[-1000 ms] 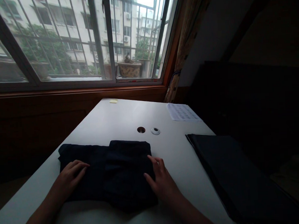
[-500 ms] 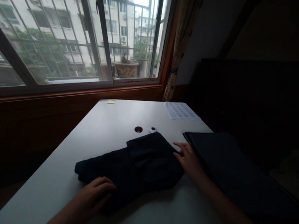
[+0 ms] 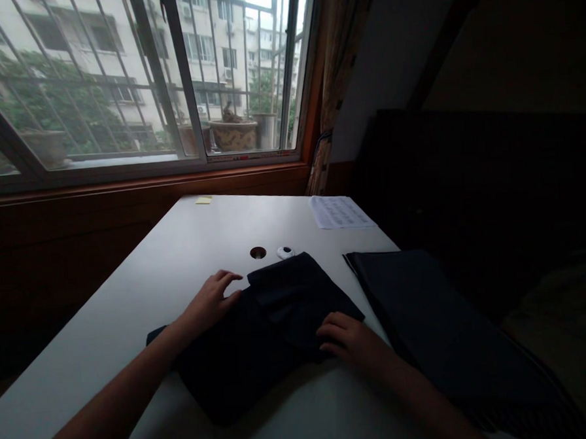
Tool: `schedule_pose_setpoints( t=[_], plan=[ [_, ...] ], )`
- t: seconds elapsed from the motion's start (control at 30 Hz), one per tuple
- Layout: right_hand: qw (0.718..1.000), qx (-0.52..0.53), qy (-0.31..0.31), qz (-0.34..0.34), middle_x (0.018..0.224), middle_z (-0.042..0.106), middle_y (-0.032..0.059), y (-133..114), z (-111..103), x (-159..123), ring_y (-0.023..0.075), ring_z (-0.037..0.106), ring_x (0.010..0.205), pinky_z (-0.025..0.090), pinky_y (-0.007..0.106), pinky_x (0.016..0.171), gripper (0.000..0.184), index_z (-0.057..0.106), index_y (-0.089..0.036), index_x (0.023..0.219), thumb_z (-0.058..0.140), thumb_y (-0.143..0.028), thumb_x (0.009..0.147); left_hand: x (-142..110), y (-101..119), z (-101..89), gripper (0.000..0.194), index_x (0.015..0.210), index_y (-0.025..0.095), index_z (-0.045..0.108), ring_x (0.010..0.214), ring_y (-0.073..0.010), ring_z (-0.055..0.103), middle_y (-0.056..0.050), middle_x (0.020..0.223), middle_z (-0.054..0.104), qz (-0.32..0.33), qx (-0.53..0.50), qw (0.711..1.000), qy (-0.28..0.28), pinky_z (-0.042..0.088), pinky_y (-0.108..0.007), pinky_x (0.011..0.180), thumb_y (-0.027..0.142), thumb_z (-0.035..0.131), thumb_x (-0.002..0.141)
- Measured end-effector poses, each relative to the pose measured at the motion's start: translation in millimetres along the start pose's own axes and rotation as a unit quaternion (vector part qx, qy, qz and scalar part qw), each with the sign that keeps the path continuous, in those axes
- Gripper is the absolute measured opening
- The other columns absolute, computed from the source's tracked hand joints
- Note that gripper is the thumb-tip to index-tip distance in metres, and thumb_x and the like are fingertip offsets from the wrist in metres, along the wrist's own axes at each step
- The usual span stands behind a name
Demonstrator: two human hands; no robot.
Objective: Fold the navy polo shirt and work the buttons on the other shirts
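Observation:
A dark navy cloth garment [image 3: 278, 312], loosely folded with creases across its upper right part, lies on the white table [image 3: 177, 252]. What kind of garment it is cannot be made out in the dim light. My left hand [image 3: 213, 299] reaches over its left part to the far edge. There its thumb and fingers are apart, beside a raised fold. On the near right edge rests my right hand [image 3: 346, 338], fingers slightly bent and apart on the fabric. My left forearm hides part of the garment's left end.
A flat dark folded item [image 3: 425, 311] lies along the table's right side. Beyond the garment are a round hole [image 3: 258, 253] and a white ring cover [image 3: 285, 252]. Printed sheets [image 3: 342, 212] and a yellow note [image 3: 203, 200] lie near the far edge, below a barred window [image 3: 207, 73].
My left hand has moved from the garment's near left part up to its far edge. My right hand has shifted from the right edge down and inward. The view has turned slightly right.

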State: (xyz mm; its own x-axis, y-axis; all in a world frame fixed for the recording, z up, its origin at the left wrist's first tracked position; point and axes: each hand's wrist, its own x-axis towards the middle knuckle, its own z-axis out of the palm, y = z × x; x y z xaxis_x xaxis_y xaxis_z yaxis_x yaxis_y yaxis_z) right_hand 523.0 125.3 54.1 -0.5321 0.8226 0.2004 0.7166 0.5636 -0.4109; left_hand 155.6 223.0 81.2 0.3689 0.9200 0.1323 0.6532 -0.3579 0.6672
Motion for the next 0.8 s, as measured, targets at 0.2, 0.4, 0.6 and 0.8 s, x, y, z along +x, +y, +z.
schedule_pose_setpoints(
  t=[0.2,0.4,0.6,0.8],
  plan=[
    [0.994,-0.059,0.03,-0.092,0.099,0.07,0.0062,-11.6,2.9,16.0,0.0195,0.067,0.088,0.055,0.033,0.078,0.02,0.071,-0.022,0.107,0.069,-0.021,0.088,58.2,-22.7,31.0,0.05,0.122,0.015,0.059,0.098,-0.0274,0.069,-0.015,0.111,0.071,-0.071,-0.058,0.996,-0.021,0.054,-0.038,0.085,0.049,0.053,0.087],
    [0.983,-0.091,0.062,-0.148,0.086,0.068,0.0044,-21.7,4.1,20.9,0.0161,0.063,0.077,0.051,0.032,0.076,0.015,0.072,-0.021,0.091,0.058,-0.015,0.092,76.2,-26.6,43.7,0.057,0.123,0.017,0.061,0.09,-0.0253,0.071,-0.011,0.106,0.074,-0.098,-0.091,0.99,-0.045,0.053,-0.033,0.077,0.054,0.062,0.08],
    [0.985,-0.099,0.044,-0.134,0.089,0.07,0.0052,-17.0,4.9,2.8,0.0195,0.064,0.084,0.051,0.036,0.081,0.016,0.071,-0.022,0.097,0.057,-0.017,0.092,75.2,-29.6,48.4,0.049,0.112,0.017,0.069,0.096,-0.0283,0.07,-0.01,0.105,0.075,-0.097,-0.111,0.987,-0.062,0.053,-0.034,0.081,0.051,0.068,0.075],
    [0.981,-0.123,0.048,-0.14,0.093,0.072,0.0063,-19.9,13.9,1.6,0.0227,0.065,0.088,0.051,0.038,0.079,0.018,0.069,-0.022,0.109,0.06,-0.026,0.094,77.1,-27.2,45.1,0.047,0.108,0.017,0.07,0.097,-0.0281,0.069,-0.009,0.103,0.075,-0.101,-0.128,0.985,-0.061,0.052,-0.034,0.083,0.05,0.067,0.074]
  ],
)
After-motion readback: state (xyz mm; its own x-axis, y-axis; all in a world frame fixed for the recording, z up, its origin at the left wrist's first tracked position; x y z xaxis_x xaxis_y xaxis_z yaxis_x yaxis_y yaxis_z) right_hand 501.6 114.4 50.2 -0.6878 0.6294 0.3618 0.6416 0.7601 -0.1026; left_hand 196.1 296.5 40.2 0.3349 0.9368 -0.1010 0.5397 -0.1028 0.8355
